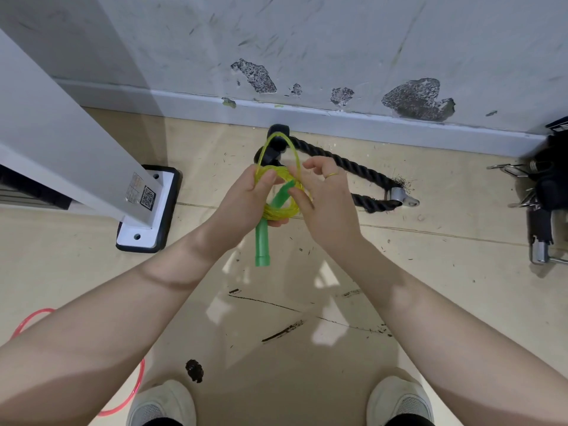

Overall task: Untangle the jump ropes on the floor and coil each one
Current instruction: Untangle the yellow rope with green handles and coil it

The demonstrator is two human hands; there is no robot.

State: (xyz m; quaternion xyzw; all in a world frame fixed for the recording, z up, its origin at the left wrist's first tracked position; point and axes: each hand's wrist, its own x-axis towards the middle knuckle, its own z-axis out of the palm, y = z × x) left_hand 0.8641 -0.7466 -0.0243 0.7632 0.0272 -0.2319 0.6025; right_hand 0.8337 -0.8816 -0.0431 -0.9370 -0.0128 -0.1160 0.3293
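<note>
Scuffed tan floor (307, 272), chipped wall behind. Yellow-green rope (281, 207) mostly coiled, held mid-air; left hand (246, 201) grips bundle and green handles (264, 244). Right hand (319, 198) pinches last loop. Pink rope (135, 392) on floor beside left shoe: apparently not yet coiled.

The pink jump rope (135, 392) at the lower left of the frame shows only as two arcs; the left forearm covers its middle and the left edge cuts it off. The upper end of the green handle (262, 238) is hidden behind the left hand (246, 201) and the yellow-green coil (281, 207). The right hand (322, 204) covers part of that coil and of the black twisted rope (347, 166). The metal hardware (538, 216) runs off the right edge. The shoes (163, 404) are cut by the bottom edge. The sticker (147, 196) on the white post is unreadable.
</note>
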